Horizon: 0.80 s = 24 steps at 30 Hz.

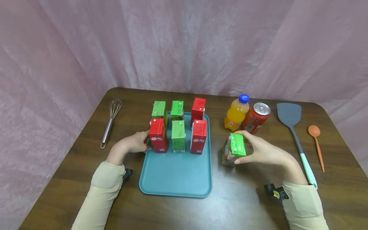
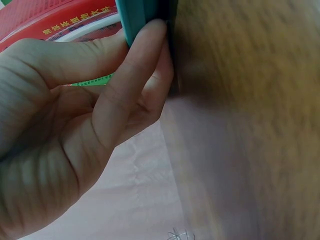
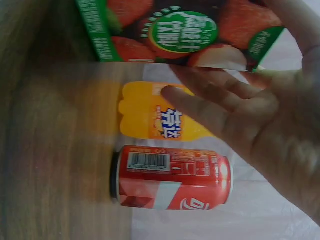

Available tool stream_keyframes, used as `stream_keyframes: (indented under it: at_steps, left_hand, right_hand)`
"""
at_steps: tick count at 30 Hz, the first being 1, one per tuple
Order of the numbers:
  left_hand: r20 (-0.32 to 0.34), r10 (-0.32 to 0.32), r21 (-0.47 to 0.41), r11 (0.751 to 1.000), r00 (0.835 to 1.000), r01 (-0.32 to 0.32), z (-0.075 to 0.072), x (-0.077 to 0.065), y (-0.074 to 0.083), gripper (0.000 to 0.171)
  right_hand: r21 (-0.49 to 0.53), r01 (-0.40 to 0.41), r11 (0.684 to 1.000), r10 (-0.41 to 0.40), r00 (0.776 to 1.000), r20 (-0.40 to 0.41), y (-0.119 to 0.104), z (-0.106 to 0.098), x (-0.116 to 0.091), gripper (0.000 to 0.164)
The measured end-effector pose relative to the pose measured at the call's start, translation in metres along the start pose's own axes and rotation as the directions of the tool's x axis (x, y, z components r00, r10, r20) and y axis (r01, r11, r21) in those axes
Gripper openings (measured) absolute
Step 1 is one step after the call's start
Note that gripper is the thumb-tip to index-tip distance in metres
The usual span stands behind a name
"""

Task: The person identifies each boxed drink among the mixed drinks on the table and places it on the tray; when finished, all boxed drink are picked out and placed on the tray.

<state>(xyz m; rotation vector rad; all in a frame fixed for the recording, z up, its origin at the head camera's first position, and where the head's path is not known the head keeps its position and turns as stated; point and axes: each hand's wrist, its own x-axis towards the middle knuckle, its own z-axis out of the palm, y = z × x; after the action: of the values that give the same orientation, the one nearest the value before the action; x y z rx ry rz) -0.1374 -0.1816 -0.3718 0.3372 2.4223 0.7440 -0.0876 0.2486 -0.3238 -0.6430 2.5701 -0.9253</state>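
Observation:
My left hand (image 1: 138, 142) pinches the left rim of a teal tray (image 1: 176, 179) between thumb and fingers; the left wrist view shows the tray's edge (image 2: 131, 20) in that pinch. On the tray's far half stand several upright drink cartons in two rows, among them a red carton (image 1: 157, 135) right beside my left hand and a green carton (image 1: 178, 136) in the front middle. To the right of the tray, my right hand (image 1: 263, 150) holds a green juice carton (image 1: 234, 150) upright, thumb on the near side and fingers on the far side. Fruit pictures (image 3: 187, 30) cover its side.
An orange drink bottle (image 1: 236, 115) with a blue cap and a red soda can (image 1: 255, 118) stand just behind my right hand. Farther right lie a grey spatula (image 1: 290, 116) and an orange spoon (image 1: 315, 135). A whisk (image 1: 110, 123) lies at the left on the wooden table (image 1: 138, 214).

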Motion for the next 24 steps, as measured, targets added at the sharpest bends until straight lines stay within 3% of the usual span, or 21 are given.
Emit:
stream_keyframes:
  at_steps: [7,15,22,24]
  left_hand:
    - [-0.002,0.002,-0.017,1.0,1.0,-0.002,0.004,0.0,0.001,0.063]
    - [0.003,0.017,-0.033,0.999,1.0,-0.017,0.004,0.001,-0.001,0.064]
    - [0.001,0.018,-0.028,0.999,1.0,-0.018,0.001,0.0,-0.002,0.057]
    - [0.003,0.025,-0.024,0.999,1.0,-0.025,0.001,0.001,-0.002,0.058]
  right_hand:
    - [-0.058,0.072,0.996,-0.076,0.994,-0.079,0.003,0.002,0.001,0.078]
    - [0.08,0.138,0.987,-0.127,0.983,-0.134,-0.01,-0.003,-0.006,0.075]
    - [-0.098,0.222,0.97,-0.238,0.944,-0.229,-0.044,-0.002,-0.016,0.077]
    - [-0.101,0.263,0.96,-0.28,0.928,-0.246,-0.054,0.0,-0.018,0.077]
